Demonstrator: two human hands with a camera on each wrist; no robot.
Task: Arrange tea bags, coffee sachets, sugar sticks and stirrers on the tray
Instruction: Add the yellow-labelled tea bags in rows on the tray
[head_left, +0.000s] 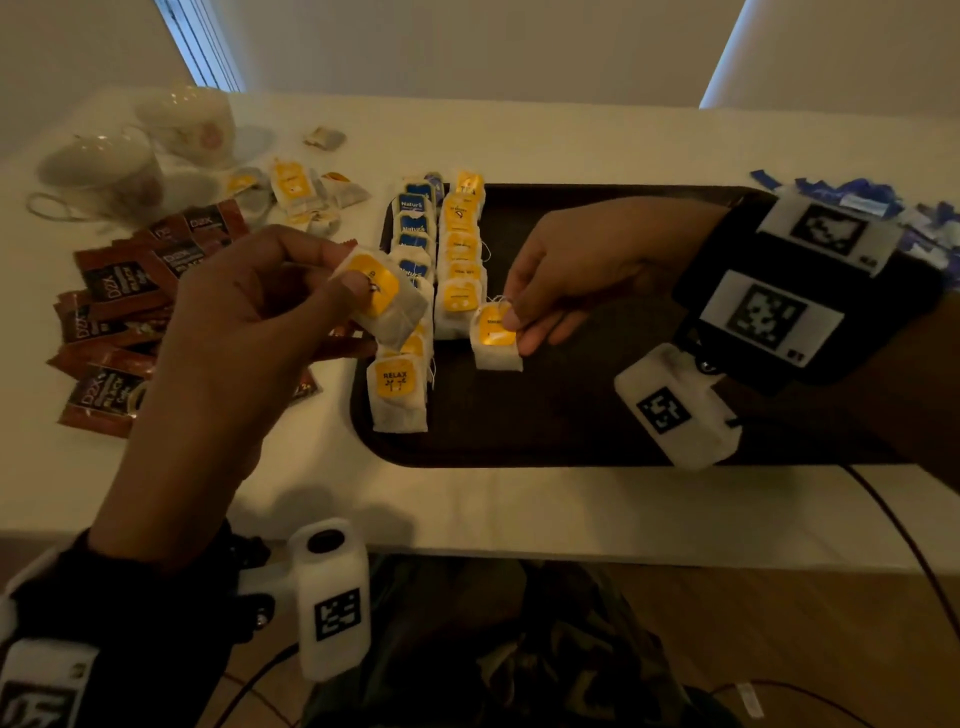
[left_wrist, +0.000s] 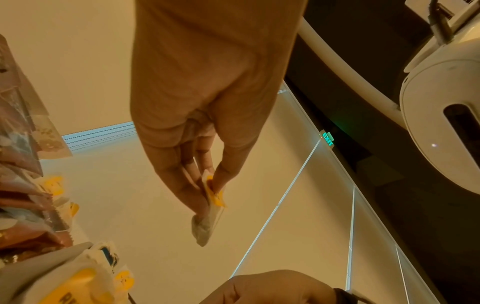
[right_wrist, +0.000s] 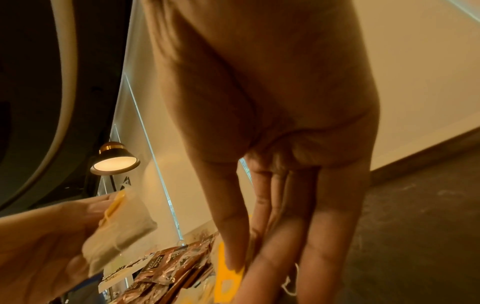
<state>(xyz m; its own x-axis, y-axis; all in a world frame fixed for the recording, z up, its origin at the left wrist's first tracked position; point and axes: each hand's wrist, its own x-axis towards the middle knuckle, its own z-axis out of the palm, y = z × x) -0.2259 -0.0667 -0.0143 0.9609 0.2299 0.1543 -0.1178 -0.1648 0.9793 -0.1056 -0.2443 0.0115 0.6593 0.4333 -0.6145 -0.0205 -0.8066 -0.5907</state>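
Observation:
A dark brown tray (head_left: 571, 415) lies on the white table. Along its left side stand two rows of tea bags (head_left: 460, 260), some with blue tags, some with yellow. My left hand (head_left: 345, 270) hovers over the tray's left edge and pinches a yellow-tagged tea bag (head_left: 382, 301) between thumb and fingers; the left wrist view shows this bag (left_wrist: 207, 222) hanging from the fingertips. My right hand (head_left: 511, 319) pinches a second yellow-tagged tea bag (head_left: 493, 338) low over the tray, at the near end of the right row. In the right wrist view its tag (right_wrist: 226, 273) is partly hidden by the fingers.
Brown coffee sachets (head_left: 119, 312) are heaped left of the tray. A few loose tea bags (head_left: 301, 192) and two teacups (head_left: 104, 171) sit at the back left. Blue sugar sticks (head_left: 857, 202) are piled at the back right. A cable (head_left: 893, 525) hangs over the table's front edge.

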